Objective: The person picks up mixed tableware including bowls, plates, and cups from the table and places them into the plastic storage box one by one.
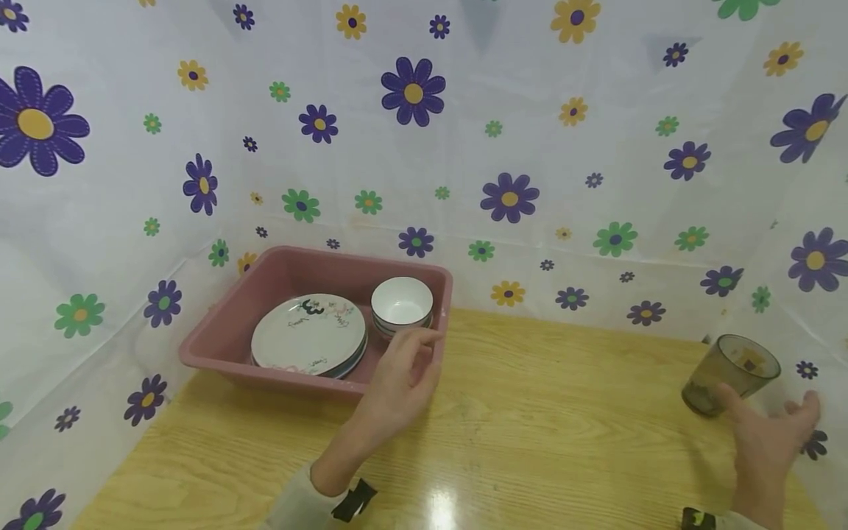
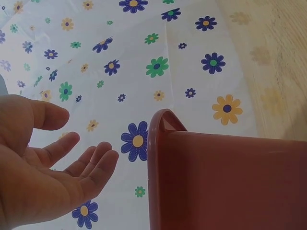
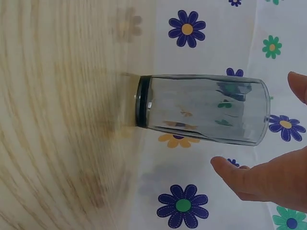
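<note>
A smoky clear glass [image 1: 712, 375] stands upright on the wooden table at the far right. My right hand [image 1: 765, 442] is just in front of it, thumb and fingers spread apart. A gap shows between that hand and the glass [image 3: 206, 108] in the right wrist view. Over on the left, a pinkish-red plastic basin [image 1: 331, 259] holds a stack of patterned plates [image 1: 308, 335] and a stack of white bowls [image 1: 401, 302]. My left hand [image 1: 397, 386] hovers by the basin's front right corner, holding nothing. Its fingers [image 2: 98, 175] are loosely bent, apart from the basin wall [image 2: 230, 187].
The wood-grain table [image 1: 550, 412] stretches between the basin and the glass. A white sheet [image 1: 450, 147] printed with flowers hangs behind the table and along both sides, close to the glass and the basin.
</note>
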The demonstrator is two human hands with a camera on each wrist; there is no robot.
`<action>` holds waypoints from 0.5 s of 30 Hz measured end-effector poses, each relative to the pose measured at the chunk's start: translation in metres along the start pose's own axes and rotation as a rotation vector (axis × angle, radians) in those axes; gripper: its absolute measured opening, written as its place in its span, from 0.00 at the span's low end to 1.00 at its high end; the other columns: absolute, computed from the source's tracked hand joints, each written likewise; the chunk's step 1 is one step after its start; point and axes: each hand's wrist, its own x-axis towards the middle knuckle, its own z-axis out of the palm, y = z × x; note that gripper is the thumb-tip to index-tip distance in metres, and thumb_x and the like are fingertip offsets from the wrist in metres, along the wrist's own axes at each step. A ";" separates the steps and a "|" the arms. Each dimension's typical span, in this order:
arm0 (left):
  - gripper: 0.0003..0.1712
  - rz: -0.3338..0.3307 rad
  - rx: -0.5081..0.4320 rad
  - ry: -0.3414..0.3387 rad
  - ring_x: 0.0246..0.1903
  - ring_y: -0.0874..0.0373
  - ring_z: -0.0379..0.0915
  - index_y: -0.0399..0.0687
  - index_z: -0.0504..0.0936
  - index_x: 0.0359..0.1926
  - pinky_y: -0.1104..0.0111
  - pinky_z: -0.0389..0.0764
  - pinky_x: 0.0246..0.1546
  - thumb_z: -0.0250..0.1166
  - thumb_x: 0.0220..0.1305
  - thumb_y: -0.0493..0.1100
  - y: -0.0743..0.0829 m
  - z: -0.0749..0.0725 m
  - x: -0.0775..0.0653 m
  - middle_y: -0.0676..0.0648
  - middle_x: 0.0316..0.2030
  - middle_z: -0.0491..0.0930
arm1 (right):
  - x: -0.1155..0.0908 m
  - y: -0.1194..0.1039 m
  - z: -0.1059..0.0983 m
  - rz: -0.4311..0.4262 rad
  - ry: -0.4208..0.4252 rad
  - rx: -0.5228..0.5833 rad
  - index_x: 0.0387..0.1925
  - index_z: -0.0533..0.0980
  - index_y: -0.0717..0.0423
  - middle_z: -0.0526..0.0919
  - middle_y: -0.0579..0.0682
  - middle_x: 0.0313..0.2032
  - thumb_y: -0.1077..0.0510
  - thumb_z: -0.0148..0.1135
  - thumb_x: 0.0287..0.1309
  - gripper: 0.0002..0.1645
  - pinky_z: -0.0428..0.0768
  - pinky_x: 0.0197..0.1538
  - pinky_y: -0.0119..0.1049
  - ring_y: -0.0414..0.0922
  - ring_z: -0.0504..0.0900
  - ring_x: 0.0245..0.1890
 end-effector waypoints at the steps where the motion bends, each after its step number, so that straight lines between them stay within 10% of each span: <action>1: 0.18 -0.002 0.001 -0.002 0.51 0.53 0.75 0.40 0.76 0.56 0.60 0.80 0.51 0.61 0.65 0.32 0.000 0.000 0.000 0.45 0.55 0.74 | 0.001 0.000 0.001 0.011 -0.007 -0.006 0.77 0.28 0.30 0.30 0.47 0.78 0.47 0.74 0.52 0.72 0.41 0.77 0.44 0.48 0.32 0.77; 15: 0.16 -0.012 -0.010 -0.013 0.51 0.50 0.76 0.39 0.76 0.55 0.58 0.81 0.50 0.61 0.66 0.32 0.000 0.001 0.000 0.44 0.55 0.73 | 0.019 0.002 0.012 -0.039 -0.065 -0.142 0.77 0.25 0.37 0.30 0.53 0.78 0.45 0.73 0.54 0.72 0.35 0.76 0.48 0.53 0.30 0.77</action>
